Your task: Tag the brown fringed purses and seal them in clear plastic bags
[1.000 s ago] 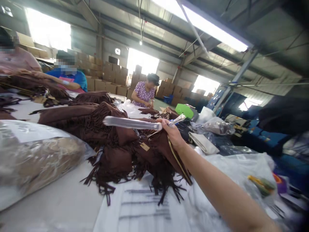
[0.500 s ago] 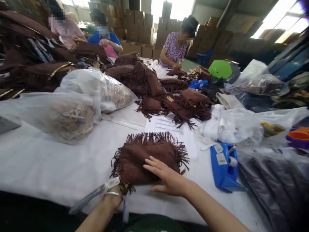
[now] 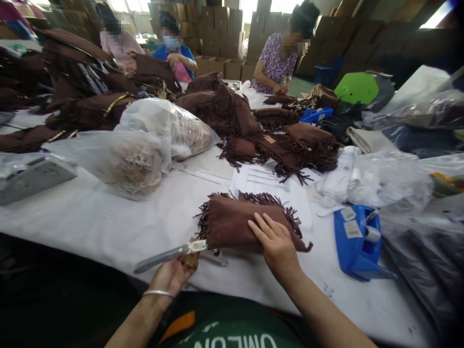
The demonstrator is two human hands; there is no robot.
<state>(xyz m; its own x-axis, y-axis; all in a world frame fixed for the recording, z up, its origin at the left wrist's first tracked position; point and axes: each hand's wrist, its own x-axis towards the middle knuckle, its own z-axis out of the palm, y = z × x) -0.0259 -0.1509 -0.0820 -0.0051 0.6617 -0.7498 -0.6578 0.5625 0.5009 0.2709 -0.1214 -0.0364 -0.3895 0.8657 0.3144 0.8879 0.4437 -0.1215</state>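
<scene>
A brown fringed pouch (image 3: 235, 223) lies flat on the white-covered table, its fringe spread along the far and side edges. My right hand (image 3: 279, 241) rests on its right half, fingers stretched out and palm down. By the pouch's near left corner, my left hand (image 3: 174, 273) is turned partly upward, its fingers closed on a small brown tag (image 3: 190, 259). Across the top of that hand runs a long grey strip with a pale, ring-like end (image 3: 197, 245), which meets the pouch's corner; what exactly it is I cannot make out.
Paper sheets (image 3: 268, 180) lie behind the pouch, below a heap of brown fringed bags (image 3: 232, 113). Clear plastic bags (image 3: 136, 166) stand at left. A blue tape dispenser (image 3: 357, 246) sits at right. Several people work across the table, including one in a purple top (image 3: 273, 63).
My right hand now lies flat on the pouch, which looks flatter. My left hand has come out from the near corner with the brown tag showing. The view has shifted left.
</scene>
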